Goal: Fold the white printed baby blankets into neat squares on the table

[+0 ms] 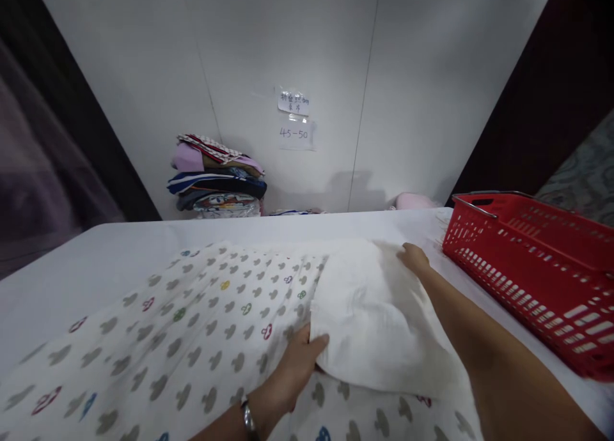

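Note:
A white cloth printed with small grey and coloured shapes (192, 326) lies spread over the white table (96, 249). Its right part is folded back, showing a plain white underside (378, 313). My left hand (297, 361), with a watch at the wrist, pinches the near left edge of that folded flap, thumb on top. My right hand (413, 259) reaches to the flap's far corner, fingers curled down on the fabric.
A red plastic basket (532, 275) with a metal handle stands at the table's right edge. Behind the table, a stack of folded clothes (215, 176) rests against the white wall, below two paper notes (295, 118). A pink item (412, 201) lies at the back right.

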### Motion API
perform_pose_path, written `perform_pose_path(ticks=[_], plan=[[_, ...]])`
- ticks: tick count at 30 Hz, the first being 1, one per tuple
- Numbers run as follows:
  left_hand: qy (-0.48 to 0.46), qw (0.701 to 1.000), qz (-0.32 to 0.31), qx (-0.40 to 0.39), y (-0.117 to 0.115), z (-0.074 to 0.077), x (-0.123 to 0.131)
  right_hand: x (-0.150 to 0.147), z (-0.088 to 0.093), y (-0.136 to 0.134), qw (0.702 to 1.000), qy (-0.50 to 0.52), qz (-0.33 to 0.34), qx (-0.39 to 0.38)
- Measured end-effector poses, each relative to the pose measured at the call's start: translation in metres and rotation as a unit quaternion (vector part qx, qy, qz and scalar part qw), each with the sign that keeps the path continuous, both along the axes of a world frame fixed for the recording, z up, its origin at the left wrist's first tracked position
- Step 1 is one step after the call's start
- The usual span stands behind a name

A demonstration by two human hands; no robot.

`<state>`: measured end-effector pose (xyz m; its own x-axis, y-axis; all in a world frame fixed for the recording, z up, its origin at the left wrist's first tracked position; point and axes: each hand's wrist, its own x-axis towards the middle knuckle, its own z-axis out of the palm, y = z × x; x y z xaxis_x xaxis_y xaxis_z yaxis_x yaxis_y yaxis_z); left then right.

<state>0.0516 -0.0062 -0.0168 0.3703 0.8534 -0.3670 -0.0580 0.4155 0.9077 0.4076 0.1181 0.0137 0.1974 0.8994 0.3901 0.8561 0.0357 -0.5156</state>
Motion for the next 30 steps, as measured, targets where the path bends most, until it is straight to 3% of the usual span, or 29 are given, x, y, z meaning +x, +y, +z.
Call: perform_pose_path(ticks=[3,5,8,9,11,16,21,24,27,30], plan=[[-0.080,0.993,0.052,-0.069,-0.008,0.014,-0.007,-0.039,0.018,-0.041,0.999,-0.028,0.025,0.026],[-0.132,0.985,0.079,-0.073,-0.016,0.023,-0.012,-0.071,0.026,-0.087,0.995,-0.032,0.094,0.011],[-0.173,0.975,0.111,-0.083,-0.030,0.027,-0.014,-0.113,0.026,-0.160,0.942,-0.001,0.310,-0.126],[-0.175,0.972,0.124,-0.092,-0.035,0.026,-0.014,-0.124,0.024,-0.178,0.922,0.021,0.346,-0.173],[-0.169,0.968,0.153,-0.108,-0.044,0.019,-0.010,-0.141,0.016,-0.200,0.908,0.071,0.354,-0.215],[-0.142,0.965,0.206,-0.079,-0.058,0.004,-0.001,-0.185,-0.002,-0.196,0.923,0.146,0.299,-0.191],[-0.083,0.969,0.233,0.007,-0.058,0.015,0.001,-0.224,-0.006,-0.195,0.929,0.121,0.339,-0.089],[-0.072,0.972,0.224,0.013,-0.059,0.022,-0.002,-0.222,-0.004,-0.191,0.932,0.180,0.309,-0.068],[-0.084,0.974,0.210,-0.006,-0.064,0.025,-0.006,-0.202,0.007,-0.179,0.945,0.250,0.204,-0.051],[-0.095,0.974,0.205,-0.018,-0.074,0.030,-0.007,-0.185,0.023,-0.175,0.972,0.199,0.116,0.041]])
